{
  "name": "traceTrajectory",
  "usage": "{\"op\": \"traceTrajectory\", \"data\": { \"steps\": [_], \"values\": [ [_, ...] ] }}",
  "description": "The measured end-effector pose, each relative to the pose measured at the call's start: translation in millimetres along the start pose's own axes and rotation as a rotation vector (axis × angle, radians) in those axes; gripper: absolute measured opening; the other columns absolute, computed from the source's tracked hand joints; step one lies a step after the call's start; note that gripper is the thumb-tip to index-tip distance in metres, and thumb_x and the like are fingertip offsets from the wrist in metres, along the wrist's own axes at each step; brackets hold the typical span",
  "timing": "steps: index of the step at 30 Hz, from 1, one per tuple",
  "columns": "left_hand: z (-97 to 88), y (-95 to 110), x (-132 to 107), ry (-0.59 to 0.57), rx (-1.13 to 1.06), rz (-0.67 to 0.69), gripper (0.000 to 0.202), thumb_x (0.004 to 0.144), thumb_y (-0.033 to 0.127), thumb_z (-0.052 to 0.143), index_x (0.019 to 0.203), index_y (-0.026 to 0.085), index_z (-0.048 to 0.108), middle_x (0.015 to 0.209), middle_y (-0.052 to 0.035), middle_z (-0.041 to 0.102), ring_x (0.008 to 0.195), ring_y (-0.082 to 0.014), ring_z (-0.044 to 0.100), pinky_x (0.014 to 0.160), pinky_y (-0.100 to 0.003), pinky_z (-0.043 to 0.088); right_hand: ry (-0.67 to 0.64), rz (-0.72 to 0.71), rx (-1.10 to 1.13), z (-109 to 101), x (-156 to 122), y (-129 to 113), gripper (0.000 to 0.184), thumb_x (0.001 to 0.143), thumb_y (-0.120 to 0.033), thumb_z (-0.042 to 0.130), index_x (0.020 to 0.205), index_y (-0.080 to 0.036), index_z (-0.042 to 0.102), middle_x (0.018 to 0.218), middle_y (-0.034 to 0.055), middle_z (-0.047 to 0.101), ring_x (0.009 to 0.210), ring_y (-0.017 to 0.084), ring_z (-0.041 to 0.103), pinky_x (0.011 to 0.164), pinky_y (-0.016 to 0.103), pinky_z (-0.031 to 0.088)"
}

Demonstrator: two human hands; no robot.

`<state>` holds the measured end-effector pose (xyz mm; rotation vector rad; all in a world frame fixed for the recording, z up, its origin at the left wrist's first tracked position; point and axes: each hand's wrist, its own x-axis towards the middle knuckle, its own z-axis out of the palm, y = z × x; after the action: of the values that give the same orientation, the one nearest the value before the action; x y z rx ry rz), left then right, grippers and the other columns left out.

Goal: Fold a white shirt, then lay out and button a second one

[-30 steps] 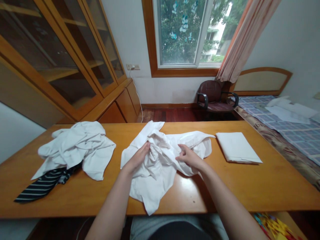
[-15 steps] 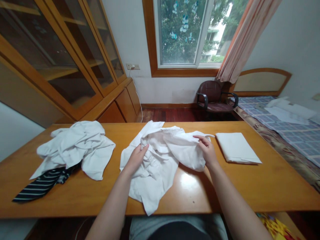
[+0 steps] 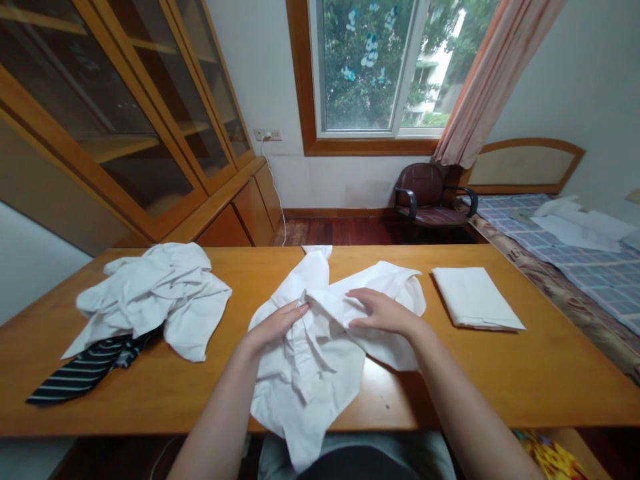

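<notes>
A crumpled white shirt [image 3: 320, 360] is spread over the middle of the table, its lower tip hanging past the front edge. My left hand [image 3: 280, 323] pinches a raised fold near the shirt's centre between thumb and fingers. Just right of that fold, my right hand [image 3: 383, 312] lies over the cloth with its thumb and fingers apart. One part of the shirt stretches out to the right beneath my right wrist. Another part reaches toward the table's far edge.
On the left of the wooden table [image 3: 425, 407] lie a heaped white garment [image 3: 155, 287] and a dark striped tie [image 3: 80, 373] partly under it. A flat folded white shirt-like cloth [image 3: 477, 297] rests on the right. Beyond stand a chair [image 3: 425, 193] and a bed [image 3: 590, 253].
My right hand has moved left from the shirt's right end toward its centre, leaving that end on the table. My left hand has shifted slightly right, and the cloth's lower tip has come nearer me.
</notes>
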<state>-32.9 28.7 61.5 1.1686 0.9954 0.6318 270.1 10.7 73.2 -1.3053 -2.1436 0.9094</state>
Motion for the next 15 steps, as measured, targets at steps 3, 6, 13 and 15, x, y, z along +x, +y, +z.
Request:
{"op": "traceTrajectory", "data": {
  "steps": [3, 6, 13, 15],
  "values": [
    [3.4, -1, 1, -0.051, -0.043, -0.013, 0.049, 0.081, 0.055, 0.070, 0.116, 0.021, 0.071, 0.116, -0.0102, 0.074, 0.106, -0.0306, 0.069, 0.098, -0.045, 0.051, -0.121, -0.020, 0.039, 10, -6, -5, 0.062, 0.068, -0.051, 0.083, 0.123, -0.025, 0.070, 0.143, 0.0118, 0.057, 0.131, 0.033, 0.053, 0.112, 0.047, 0.039],
    [3.2, -2, 4, 0.029, 0.003, 0.035, 0.048, 0.080, 0.057, 0.069, 0.112, 0.022, 0.072, 0.117, -0.0106, 0.073, 0.112, -0.0314, 0.066, 0.099, -0.045, 0.050, -0.130, -0.009, 0.057, 15, -11, -8, 0.035, 0.070, -0.041, 0.082, 0.101, -0.024, 0.077, 0.143, 0.0106, 0.057, 0.128, 0.032, 0.056, 0.109, 0.044, 0.042],
    [-2.2, 9, 4, 0.331, 0.378, 0.295, 0.033, 0.079, 0.053, 0.070, 0.092, 0.023, 0.073, 0.084, -0.0036, 0.072, 0.086, -0.0255, 0.066, 0.076, -0.032, 0.051, 0.110, 0.130, 0.038, -1, -11, -9, 0.037, 0.092, -0.044, 0.051, 0.065, -0.020, 0.064, 0.066, 0.0011, 0.066, 0.064, 0.018, 0.059, 0.064, 0.027, 0.045],
    [-3.4, 10, 4, 0.457, 0.517, 0.369, 0.029, 0.077, 0.050, 0.071, 0.087, 0.023, 0.071, 0.069, 0.0012, 0.062, 0.068, -0.0201, 0.058, 0.064, -0.027, 0.044, 0.227, 0.198, 0.015, -8, -9, -5, 0.048, 0.092, -0.051, 0.048, 0.056, -0.021, 0.052, 0.054, -0.0017, 0.053, 0.055, 0.016, 0.049, 0.055, 0.025, 0.036]
  ]
}}
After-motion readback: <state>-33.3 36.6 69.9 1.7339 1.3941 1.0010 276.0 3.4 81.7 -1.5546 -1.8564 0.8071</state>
